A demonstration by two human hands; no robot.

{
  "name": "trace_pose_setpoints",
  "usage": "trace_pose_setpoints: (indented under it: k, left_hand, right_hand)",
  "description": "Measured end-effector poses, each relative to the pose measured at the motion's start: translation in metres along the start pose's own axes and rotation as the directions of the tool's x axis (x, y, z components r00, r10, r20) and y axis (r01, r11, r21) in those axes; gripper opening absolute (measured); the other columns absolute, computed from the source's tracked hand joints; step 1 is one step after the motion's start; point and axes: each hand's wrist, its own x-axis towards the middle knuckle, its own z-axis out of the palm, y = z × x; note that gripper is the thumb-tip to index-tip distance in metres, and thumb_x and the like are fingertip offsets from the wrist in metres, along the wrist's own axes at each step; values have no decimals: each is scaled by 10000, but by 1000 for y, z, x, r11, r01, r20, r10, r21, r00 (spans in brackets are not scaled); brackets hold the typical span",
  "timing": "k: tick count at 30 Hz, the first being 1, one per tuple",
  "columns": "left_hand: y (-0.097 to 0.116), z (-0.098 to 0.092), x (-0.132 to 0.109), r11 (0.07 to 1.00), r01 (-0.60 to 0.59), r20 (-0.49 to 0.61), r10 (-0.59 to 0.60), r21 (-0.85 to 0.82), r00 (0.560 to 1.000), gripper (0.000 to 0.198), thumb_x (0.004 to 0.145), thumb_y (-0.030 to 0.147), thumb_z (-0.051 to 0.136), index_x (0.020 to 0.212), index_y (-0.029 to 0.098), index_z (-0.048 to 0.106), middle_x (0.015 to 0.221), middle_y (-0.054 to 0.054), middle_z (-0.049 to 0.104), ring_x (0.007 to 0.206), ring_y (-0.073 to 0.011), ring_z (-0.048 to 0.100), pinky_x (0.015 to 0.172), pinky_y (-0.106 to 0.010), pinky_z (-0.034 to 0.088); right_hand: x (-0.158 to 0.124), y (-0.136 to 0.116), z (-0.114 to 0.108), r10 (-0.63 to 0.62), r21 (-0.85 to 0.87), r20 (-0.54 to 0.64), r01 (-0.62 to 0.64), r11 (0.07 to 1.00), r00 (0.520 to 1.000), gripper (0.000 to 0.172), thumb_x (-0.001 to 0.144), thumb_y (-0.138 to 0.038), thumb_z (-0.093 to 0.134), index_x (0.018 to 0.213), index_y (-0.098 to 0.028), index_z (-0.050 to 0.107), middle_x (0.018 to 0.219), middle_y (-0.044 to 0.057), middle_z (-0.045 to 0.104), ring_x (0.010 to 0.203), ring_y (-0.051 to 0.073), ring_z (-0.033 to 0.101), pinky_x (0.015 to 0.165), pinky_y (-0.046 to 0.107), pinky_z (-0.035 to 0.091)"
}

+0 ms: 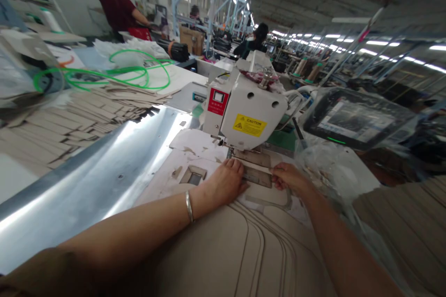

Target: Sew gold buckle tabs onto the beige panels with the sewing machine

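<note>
A small taupe rectangular piece (258, 177) lies below the head of a white sewing machine (252, 111). My left hand (228, 181), with a bracelet at the wrist, rests at the piece's left edge, fingers together and pressed down; whether it grips anything is hidden. At the piece's right edge, my right hand (287, 177) pinches the edge between thumb and fingers. Another taupe strip (256, 158) sits just behind, under the machine head. Large layered taupe panels (216, 250) spread out in front of me, below both hands.
A shiny metal plate (139, 162) and stacked taupe pieces (62, 130) are on the left, with a green tube (146, 74) behind. A plastic-wrapped screen (351, 116) stands right, above more panels (407, 222). A person (118, 4) works at back left.
</note>
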Motion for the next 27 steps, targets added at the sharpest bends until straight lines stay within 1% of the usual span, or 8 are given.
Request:
trace_pose_setpoints:
  k: [2, 4, 9, 14, 17, 21, 24, 27]
  left_hand:
    - [-1, 3, 0, 1000, -15, -9, 15, -10, 1000, 448, 871, 464, 605, 1097, 79, 577, 1074, -153, 610, 1047, -285, 556, 950, -387, 433]
    - [-2, 5, 0, 1000, -23, -18, 22, -19, 1000, 442, 870, 459, 609, 1098, 82, 573, 1087, -153, 605, 1064, -289, 549, 951, -387, 434]
    - [-4, 4, 2, 998, -31, -6, 31, -47, 999, 424, 873, 466, 600, 1072, 92, 578, 1063, -145, 612, 1028, -286, 564, 931, -390, 447]
    - [-8, -1, 1, 998, -23, 23, 24, -59, 999, 404, 872, 450, 598, 1068, 98, 579, 1074, -148, 613, 1049, -289, 567, 945, -401, 442]
    - [-14, -5, -2, 998, 0, 37, 2, -60, 999, 405, 864, 457, 600, 1061, 103, 582, 1071, -145, 611, 1030, -287, 576, 934, -399, 444]
    - [-26, -10, -7, 999, 13, 34, -12, -35, 999, 404, 874, 477, 577, 1037, 108, 588, 1032, -144, 622, 988, -282, 591, 926, -408, 432]
    - [-36, -13, -12, 1000, 12, 30, -12, -2, 999, 396, 890, 498, 547, 981, 116, 598, 967, -130, 640, 947, -270, 607, 951, -416, 408]
    - [-47, -14, -16, 999, 13, 10, -14, 36, 1000, 418, 898, 526, 523, 965, 122, 608, 925, -110, 646, 929, -262, 616, 984, -420, 381]
  right_hand:
    - [-1, -4, -4, 44, 30, 64, -46, 999, 997, 130, 906, -107, 526, 799, -175, 497, 529, -14, 599, 405, 100, 545, 430, 210, 465]
    - [-1, -6, -8, 66, 15, 80, -68, 998, 995, 120, 906, -112, 534, 804, -167, 501, 548, -5, 613, 410, 88, 537, 433, 197, 453]
    - [-2, -5, -11, 80, -78, 41, -77, 994, 996, 163, 920, -179, 540, 761, -160, 510, 493, -21, 578, 344, 55, 448, 367, 163, 320]
    - [-2, -8, -9, 48, -137, 18, -45, 990, 999, 197, 904, -195, 564, 716, -154, 521, 471, -30, 563, 326, 44, 427, 347, 159, 263]
    - [-1, -14, -2, 38, -171, 17, -35, 985, 999, 184, 885, -173, 573, 709, -151, 524, 467, -30, 565, 320, 47, 426, 333, 164, 243]
    - [0, -23, 13, 23, -183, 29, -17, 983, 999, 184, 884, -142, 552, 703, -154, 517, 464, -29, 567, 316, 52, 432, 322, 169, 242]
    - [0, -29, 25, 16, -190, 27, -10, 982, 1000, 186, 889, -152, 554, 706, -156, 523, 456, -30, 564, 306, 54, 423, 312, 176, 240]
    - [2, -35, 38, 3, -201, 38, 5, 980, 999, 196, 890, -161, 560, 698, -158, 524, 441, -33, 555, 302, 57, 423, 305, 178, 237]
